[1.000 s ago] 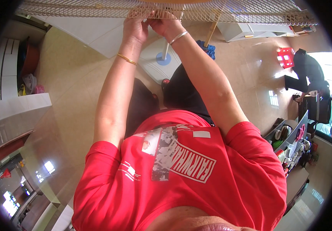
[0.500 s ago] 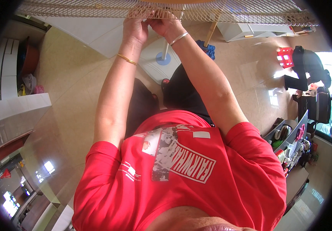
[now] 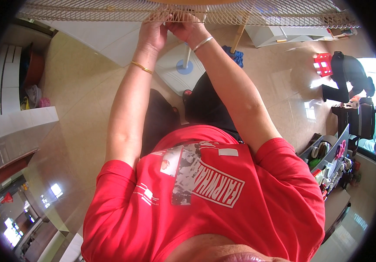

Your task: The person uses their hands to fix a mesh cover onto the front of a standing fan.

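Observation:
Both my arms reach forward to a wide, pale lattice of crossing wires (image 3: 109, 13) along the top edge. My left hand (image 3: 154, 34), below a gold bracelet (image 3: 141, 67), has its fingers bent up against the lattice. Close beside it, my right hand (image 3: 187, 31), with a silver bangle (image 3: 203, 43), is closed too. Their fingertips meet partly behind the wires, so what they pinch is hidden. Below them a white pole (image 3: 186, 54) rises from a blue disc (image 3: 185, 67) on a pale base (image 3: 166, 65) between my feet.
An orange rounded edge (image 3: 192, 1) shows above the lattice. A white panel (image 3: 100, 39) lies at front left, and a wooden stick (image 3: 239, 37) at right. Far right, a person (image 3: 349, 78) bends near a red crate (image 3: 322, 64). Cluttered shelving (image 3: 327, 161) stands at right.
My left hand and forearm have shifted slightly left and up. My right arm hardly moves. The person at far right has moved an arm.

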A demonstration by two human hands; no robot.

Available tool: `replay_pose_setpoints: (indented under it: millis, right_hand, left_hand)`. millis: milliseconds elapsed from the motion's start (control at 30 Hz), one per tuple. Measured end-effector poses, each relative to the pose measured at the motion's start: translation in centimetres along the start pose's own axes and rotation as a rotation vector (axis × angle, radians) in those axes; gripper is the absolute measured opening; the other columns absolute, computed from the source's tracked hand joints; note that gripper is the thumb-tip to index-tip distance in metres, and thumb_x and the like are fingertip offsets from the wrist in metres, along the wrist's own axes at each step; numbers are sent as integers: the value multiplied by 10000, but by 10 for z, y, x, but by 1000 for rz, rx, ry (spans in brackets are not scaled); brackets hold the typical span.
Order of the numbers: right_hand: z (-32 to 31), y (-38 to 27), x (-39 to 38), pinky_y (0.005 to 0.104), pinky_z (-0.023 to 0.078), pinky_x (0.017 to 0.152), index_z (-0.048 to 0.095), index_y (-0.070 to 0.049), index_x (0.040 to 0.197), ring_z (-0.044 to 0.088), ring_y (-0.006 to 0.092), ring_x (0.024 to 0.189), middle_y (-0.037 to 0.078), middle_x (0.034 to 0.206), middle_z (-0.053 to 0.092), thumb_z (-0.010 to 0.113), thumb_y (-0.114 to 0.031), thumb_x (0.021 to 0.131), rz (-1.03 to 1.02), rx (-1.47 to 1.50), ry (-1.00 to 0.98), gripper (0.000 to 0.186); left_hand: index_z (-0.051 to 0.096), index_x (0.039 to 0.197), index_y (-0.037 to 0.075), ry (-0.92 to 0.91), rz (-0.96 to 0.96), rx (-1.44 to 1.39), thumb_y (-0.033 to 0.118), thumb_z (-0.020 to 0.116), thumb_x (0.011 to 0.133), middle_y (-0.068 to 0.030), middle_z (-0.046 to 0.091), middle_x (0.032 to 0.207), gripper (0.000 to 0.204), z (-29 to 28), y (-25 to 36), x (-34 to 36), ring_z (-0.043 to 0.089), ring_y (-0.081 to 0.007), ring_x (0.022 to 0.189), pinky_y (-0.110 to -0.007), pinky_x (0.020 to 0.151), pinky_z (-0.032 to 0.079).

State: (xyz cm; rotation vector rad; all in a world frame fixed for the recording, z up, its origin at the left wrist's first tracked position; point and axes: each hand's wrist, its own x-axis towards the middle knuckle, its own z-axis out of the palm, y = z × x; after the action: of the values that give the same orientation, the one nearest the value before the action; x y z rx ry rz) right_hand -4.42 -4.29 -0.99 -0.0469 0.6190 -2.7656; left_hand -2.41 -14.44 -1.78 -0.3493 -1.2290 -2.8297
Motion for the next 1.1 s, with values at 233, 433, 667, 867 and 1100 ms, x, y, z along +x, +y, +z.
replay_pose_setpoints:
  millis: [233, 433, 667, 867, 1100]
  right_hand:
    - [8, -3, -2, 338, 516, 564, 591, -77, 909, 601, 207, 690, 79, 813, 622, 587, -299, 810, 19, -75, -88, 243]
    - [6, -1, 1, 351, 519, 589, 584, -69, 942, 601, 216, 732, 90, 862, 623, 575, -314, 811, 38, -87, -127, 278]
    - [-6, 2, 7, 338, 504, 568, 590, -96, 944, 598, 199, 727, 68, 862, 625, 584, -329, 800, 60, -132, -184, 275]
    - [-5, 0, 6, 329, 491, 539, 597, -104, 884, 590, 173, 688, 45, 791, 625, 596, -318, 794, 75, -138, -217, 232]
    - [-2, 1, -1, 323, 492, 534, 594, -90, 879, 589, 178, 660, 50, 784, 624, 595, -291, 800, 55, -101, -81, 217]
  left_hand:
    - [570, 1013, 68, -34, -27, 48, 149, 616, 776, -13, 580, 979, 255, -6, -1, 3, 525, -163, 882, -324, 741, 428]
    - [557, 1038, 74, -95, -62, 75, 184, 602, 792, -15, 585, 970, 273, -2, 6, 2, 533, -164, 873, -329, 726, 438]
    - [565, 1030, 87, -137, -98, 159, 231, 581, 809, -7, 587, 966, 264, -2, 11, 3, 535, -154, 864, -329, 740, 431]
    - [577, 1011, 91, -134, -88, 137, 214, 615, 784, -1, 583, 966, 261, -4, 11, 3, 512, -143, 881, -332, 755, 417]
    - [579, 1006, 60, -53, -6, 55, 146, 640, 754, -12, 575, 992, 274, -2, 4, -1, 501, -161, 887, -350, 758, 406]
